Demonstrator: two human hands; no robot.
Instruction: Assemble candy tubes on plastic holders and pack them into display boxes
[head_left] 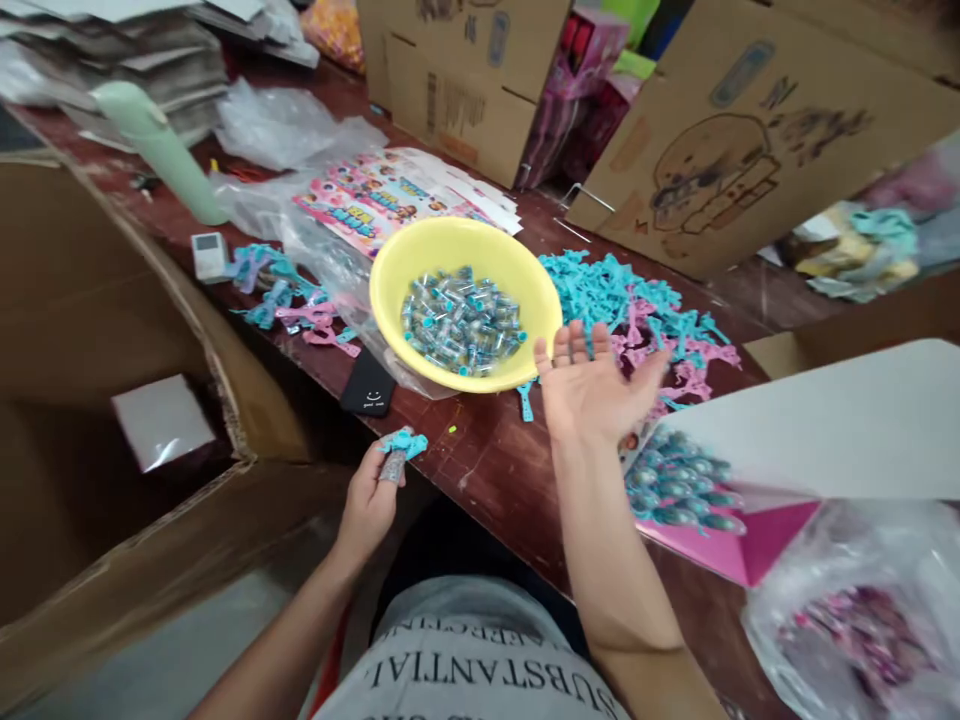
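Observation:
My left hand is closed around a small blue plastic piece at the table's front edge; a grey wrap covers one finger. My right hand is palm up with its fingers spread and nothing in it, close to the right rim of a yellow bowl. Several small clear tubes with blue ends lie in the bowl. Behind the right hand is a pile of blue plastic pieces, with pink pieces beside it. A box by the right forearm holds several clear-topped blue items.
Printed sheets and clear plastic lie behind the bowl. A black phone, a white device and a green bottle are at left. Cardboard boxes line the back. A plastic bag with pink pieces stands at the lower right.

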